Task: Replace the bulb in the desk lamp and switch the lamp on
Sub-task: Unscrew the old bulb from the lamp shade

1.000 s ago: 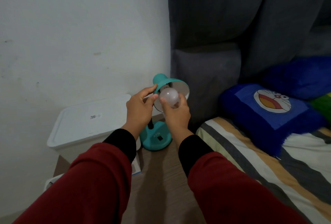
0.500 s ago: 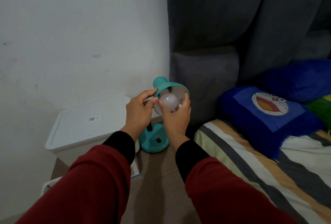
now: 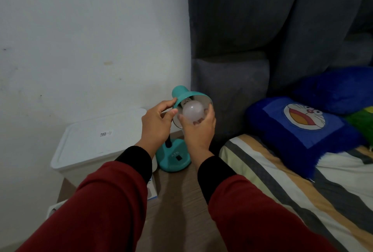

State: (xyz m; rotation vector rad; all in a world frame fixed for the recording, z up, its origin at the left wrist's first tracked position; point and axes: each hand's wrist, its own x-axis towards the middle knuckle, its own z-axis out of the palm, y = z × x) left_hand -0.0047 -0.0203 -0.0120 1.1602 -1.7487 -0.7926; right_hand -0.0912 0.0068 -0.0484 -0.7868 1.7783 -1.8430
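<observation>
A teal desk lamp stands on a wooden bedside surface, its base (image 3: 174, 157) low and its shade (image 3: 188, 95) tilted toward me. A frosted white bulb (image 3: 193, 112) sits at the mouth of the shade, its neck pointing into the socket. My right hand (image 3: 198, 128) cups the bulb from below with fingers wrapped round the globe. My left hand (image 3: 156, 124) pinches the left rim of the shade between thumb and fingers. The lamp is unlit. The socket itself is hidden behind the bulb.
A white lidded plastic box (image 3: 96, 140) stands left of the lamp against the wall. A small white and blue carton (image 3: 152, 191) lies under my left sleeve. A bed with a striped sheet (image 3: 282, 181) and blue cartoon pillow (image 3: 302, 128) lies right, dark headboard (image 3: 230, 90) behind.
My right hand has turned round the bulb, fingers shifting on the globe. The bulb sits slightly deeper in the shade. My left hand keeps holding the rim.
</observation>
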